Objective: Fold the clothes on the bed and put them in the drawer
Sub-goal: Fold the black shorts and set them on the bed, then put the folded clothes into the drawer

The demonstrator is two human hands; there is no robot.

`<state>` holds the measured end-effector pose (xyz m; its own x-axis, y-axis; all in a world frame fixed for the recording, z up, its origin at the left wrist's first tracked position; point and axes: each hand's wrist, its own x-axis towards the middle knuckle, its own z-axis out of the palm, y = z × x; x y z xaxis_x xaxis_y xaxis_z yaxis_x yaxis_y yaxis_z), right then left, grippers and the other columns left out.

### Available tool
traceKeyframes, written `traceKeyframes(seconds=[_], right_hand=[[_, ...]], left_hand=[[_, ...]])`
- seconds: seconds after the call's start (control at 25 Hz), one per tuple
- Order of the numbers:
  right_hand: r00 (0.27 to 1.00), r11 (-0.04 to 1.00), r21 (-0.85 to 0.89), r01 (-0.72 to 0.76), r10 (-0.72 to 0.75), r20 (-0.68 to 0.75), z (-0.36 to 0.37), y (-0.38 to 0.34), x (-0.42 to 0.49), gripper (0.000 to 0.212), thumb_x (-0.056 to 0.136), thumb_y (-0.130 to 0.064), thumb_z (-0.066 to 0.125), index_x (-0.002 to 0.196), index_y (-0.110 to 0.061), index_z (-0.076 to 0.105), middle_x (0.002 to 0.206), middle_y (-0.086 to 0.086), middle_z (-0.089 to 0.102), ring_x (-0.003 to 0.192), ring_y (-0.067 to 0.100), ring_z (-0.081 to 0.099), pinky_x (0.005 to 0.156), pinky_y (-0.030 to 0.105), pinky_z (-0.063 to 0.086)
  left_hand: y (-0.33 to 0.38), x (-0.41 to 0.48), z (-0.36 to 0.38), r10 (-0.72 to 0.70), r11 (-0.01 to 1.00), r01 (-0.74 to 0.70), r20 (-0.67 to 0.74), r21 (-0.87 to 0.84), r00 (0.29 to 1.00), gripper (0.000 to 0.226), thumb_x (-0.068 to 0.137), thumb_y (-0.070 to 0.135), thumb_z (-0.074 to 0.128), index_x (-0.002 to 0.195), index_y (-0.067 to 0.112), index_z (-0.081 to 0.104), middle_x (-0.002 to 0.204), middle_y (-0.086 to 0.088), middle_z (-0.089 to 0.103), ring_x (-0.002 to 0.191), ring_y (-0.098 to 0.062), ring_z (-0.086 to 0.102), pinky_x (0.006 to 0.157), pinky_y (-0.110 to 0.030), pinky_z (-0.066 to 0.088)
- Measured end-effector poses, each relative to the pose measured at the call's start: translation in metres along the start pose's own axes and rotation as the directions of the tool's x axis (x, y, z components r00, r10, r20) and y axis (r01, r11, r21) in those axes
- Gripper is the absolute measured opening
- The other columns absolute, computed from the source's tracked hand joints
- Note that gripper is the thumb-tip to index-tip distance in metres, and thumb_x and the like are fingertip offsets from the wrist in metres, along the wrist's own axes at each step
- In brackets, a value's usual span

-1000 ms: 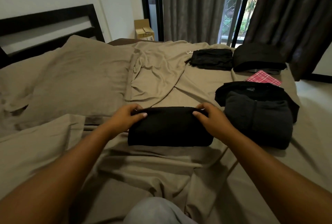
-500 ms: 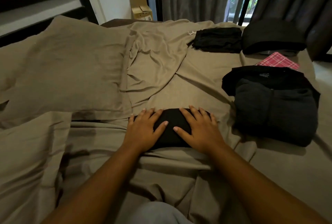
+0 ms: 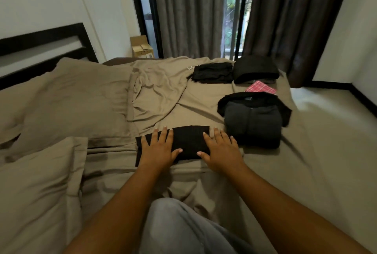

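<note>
The left hand (image 3: 158,149) lies flat on the left part of a small black folded cloth (image 3: 189,143). Its fingers are straight and spread, and it grips nothing. The right hand (image 3: 221,151) lies flat the same way on the right end, with some fingers past the edge. The cloth sits on the bed (image 3: 285,172), right in front of the person and just beside a dark grey zip top (image 3: 253,125). That top is folded and sits on a black top (image 3: 251,97). Behind them are a pink checked cloth (image 3: 261,88), a flat black pile (image 3: 213,72) and a round black pile (image 3: 255,68) near the far edge. I think most of the folding is done, and this piece only needs a last press. No loose clothes show. No drawer is in view, so I think all the piles are yet to be put away
</note>
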<state>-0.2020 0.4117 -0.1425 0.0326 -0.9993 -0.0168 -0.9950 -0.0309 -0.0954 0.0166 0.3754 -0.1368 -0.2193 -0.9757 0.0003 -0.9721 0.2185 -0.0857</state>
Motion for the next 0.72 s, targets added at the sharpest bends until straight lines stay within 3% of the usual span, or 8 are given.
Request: traceKeyframes(seconds=[0.2, 0.36, 0.52, 0.72], right_hand=[[0.98, 0.99, -0.056, -0.126, 0.115, -0.163, -0.029, 0.054, -0.087, 0.077, 0.098, -0.072, 0.03, 0.162, -0.032, 0.015, 0.171, 0.012, -0.001, 0.157, 0.031, -0.001, 0.124, 0.055, 0.009], [0.933, 0.956, -0.092, -0.279, 0.247, -0.262, -0.045, 0.115, -0.146, 0.078, 0.096, -0.075, 0.028, 0.161, -0.033, 0.02, 0.17, 0.014, 0.004, 0.157, 0.033, 0.004, 0.121, 0.057, 0.012], [0.881, 0.915, -0.069, -0.398, 0.361, -0.307, -0.047, 0.191, -0.19, 0.075, 0.096, -0.073, 0.028, 0.16, -0.033, 0.023, 0.169, 0.014, 0.011, 0.155, 0.036, 0.011, 0.12, 0.059, 0.016], [0.817, 0.856, 0.007, -0.517, 0.496, -0.293, -0.037, 0.318, -0.223, 0.076, 0.097, -0.072, 0.017, 0.161, -0.032, 0.015, 0.17, 0.015, 0.006, 0.155, 0.039, 0.006, 0.121, 0.061, 0.011]], left_hand=[[0.078, -0.038, -0.05, 0.283, 0.959, -0.277, -0.177, 0.06, 0.943, 0.077, 0.102, 0.063, 0.027, 0.161, 0.018, 0.005, 0.17, -0.004, 0.002, 0.156, -0.029, 0.003, 0.12, -0.06, 0.016], [0.173, -0.063, -0.07, 0.454, 0.891, -0.446, -0.218, 0.087, 0.864, 0.079, 0.101, 0.064, 0.024, 0.162, 0.019, 0.001, 0.17, -0.003, -0.004, 0.156, -0.028, -0.004, 0.122, -0.058, 0.01], [0.272, -0.065, -0.078, 0.552, 0.832, -0.549, -0.223, 0.083, 0.803, 0.081, 0.1, 0.066, 0.027, 0.162, 0.021, 0.0, 0.17, 0.0, -0.007, 0.156, -0.027, -0.009, 0.123, -0.058, 0.006], [0.413, -0.042, -0.066, 0.624, 0.78, -0.615, -0.202, 0.115, 0.755, 0.08, 0.099, 0.068, 0.025, 0.161, 0.021, 0.004, 0.17, -0.002, -0.002, 0.156, -0.029, -0.004, 0.122, -0.059, 0.01]])
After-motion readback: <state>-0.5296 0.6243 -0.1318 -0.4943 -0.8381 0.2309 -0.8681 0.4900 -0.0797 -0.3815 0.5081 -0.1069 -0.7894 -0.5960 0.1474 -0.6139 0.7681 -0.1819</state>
